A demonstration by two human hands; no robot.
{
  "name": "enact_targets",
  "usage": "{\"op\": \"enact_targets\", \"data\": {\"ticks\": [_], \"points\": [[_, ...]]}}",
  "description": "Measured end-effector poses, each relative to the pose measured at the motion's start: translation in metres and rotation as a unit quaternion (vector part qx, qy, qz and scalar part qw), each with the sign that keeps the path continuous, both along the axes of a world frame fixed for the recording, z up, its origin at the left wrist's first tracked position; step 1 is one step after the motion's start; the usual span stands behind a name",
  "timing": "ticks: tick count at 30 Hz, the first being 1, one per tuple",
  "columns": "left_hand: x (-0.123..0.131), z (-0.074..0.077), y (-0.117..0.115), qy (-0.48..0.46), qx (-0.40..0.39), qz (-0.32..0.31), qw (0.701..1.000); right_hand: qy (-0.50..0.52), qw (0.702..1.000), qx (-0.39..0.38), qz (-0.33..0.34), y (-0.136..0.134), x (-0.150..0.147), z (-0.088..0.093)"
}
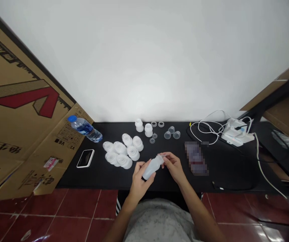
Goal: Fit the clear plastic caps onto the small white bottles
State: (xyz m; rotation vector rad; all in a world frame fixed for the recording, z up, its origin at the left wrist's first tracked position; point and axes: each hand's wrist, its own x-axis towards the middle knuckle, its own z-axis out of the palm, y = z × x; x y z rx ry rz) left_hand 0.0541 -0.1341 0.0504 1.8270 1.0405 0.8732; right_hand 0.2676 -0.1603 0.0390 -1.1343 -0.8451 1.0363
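A translucent white bottle [152, 167] is tilted in front of me, its neck pointing up and to the right. Around its body my left hand [139, 179] is wrapped. At the neck, the fingers of my right hand [172, 164] pinch together; whether they grip the neck or a small part there is hard to tell. Several white bottle-like parts [119, 148] lie in a group to the left. Two white collared pieces [148, 130] stand behind, near clear rings [161, 124], small clear discs [152, 140] and clear cups [176, 135].
A water bottle [86, 129] leans by a cardboard box [28, 127] at the left, near a white-framed device [85, 158]. On the black table [225, 168], a blurred rectangular item [196, 158] lies right of my hands, with white cables [211, 129] and a power strip [237, 132] beyond.
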Motion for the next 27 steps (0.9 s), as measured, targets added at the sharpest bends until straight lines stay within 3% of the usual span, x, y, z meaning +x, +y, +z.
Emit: {"op": "enact_targets", "data": {"ticks": [4,6,8,11,13,14,16,19,21,23,25,27], "points": [[-0.008,0.016,0.002,-0.011,-0.059,-0.049,0.997,-0.005,0.998,0.001,0.062,-0.003,0.003,0.006],[-0.010,0.023,0.002,-0.034,-0.147,-0.062,0.987,0.004,0.996,0.004,0.086,-0.005,0.004,0.009],[-0.011,0.027,0.003,-0.081,-0.294,-0.071,0.950,0.015,0.994,0.007,0.108,-0.006,0.005,0.010],[-0.008,0.030,0.007,-0.155,-0.494,-0.063,0.853,0.023,0.992,0.003,0.127,-0.007,0.005,0.008],[-0.005,0.030,0.009,-0.182,-0.548,-0.048,0.815,0.023,0.992,0.000,0.128,-0.007,0.006,0.006],[-0.004,0.030,0.009,-0.190,-0.553,-0.040,0.810,0.024,0.992,0.000,0.127,-0.007,0.006,0.005],[-0.001,0.028,0.008,-0.196,-0.534,-0.031,0.822,0.026,0.992,0.006,0.123,-0.006,0.005,0.006],[0.001,0.024,0.004,-0.151,-0.430,-0.030,0.889,0.040,0.994,0.014,0.102,-0.003,0.002,0.008],[0.002,0.022,0.001,-0.090,-0.289,-0.019,0.953,0.052,0.996,0.011,0.073,0.001,-0.001,0.008],[0.004,0.020,-0.003,-0.032,-0.116,0.005,0.993,0.054,0.998,0.003,0.041,0.004,-0.003,0.006],[0.005,0.016,-0.006,-0.001,0.030,0.031,0.999,0.041,0.999,-0.001,0.021,0.006,-0.004,0.004],[0.007,0.012,-0.008,0.008,0.111,0.047,0.993,0.033,0.999,0.006,0.013,0.006,-0.004,0.003]]}}
